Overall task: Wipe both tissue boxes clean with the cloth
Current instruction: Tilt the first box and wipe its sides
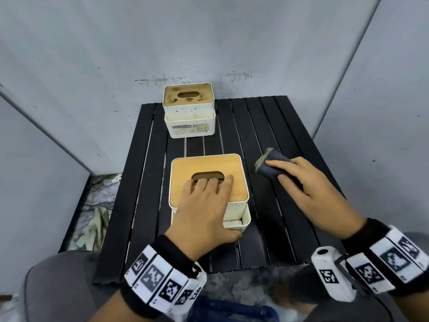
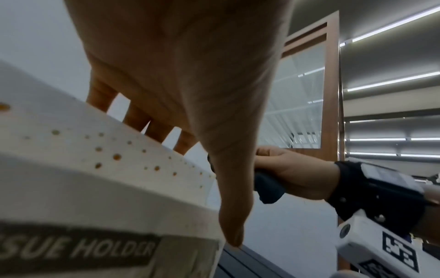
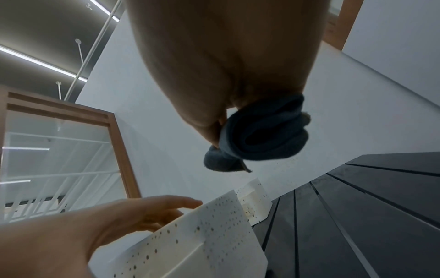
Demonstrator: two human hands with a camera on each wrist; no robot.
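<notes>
Two white speckled tissue boxes with wooden lids stand on the black slatted table [image 1: 267,126]. The near box [image 1: 234,173] [image 2: 100,180] [image 3: 202,242] has a clean lid. My left hand [image 1: 204,205] [image 2: 181,94] [image 3: 100,222] lies flat on that lid, fingers straight, fingertips at its oval slot, thumb down the box's front right side. The far box [image 1: 189,108] [image 3: 250,195] has a stained, dirty lid. My right hand [image 1: 299,180] [image 3: 226,56] [image 2: 292,175] grips a rolled dark blue cloth [image 1: 271,166] [image 3: 259,135] [image 2: 266,188] just right of the near box, above the table.
Grey walls [image 1: 69,66] close in the table at the back and both sides, with dirty marks behind the far box. A crumpled sheet [image 1: 97,214] lies on the floor left of the table. The table's right half [image 1: 290,228] is bare slats.
</notes>
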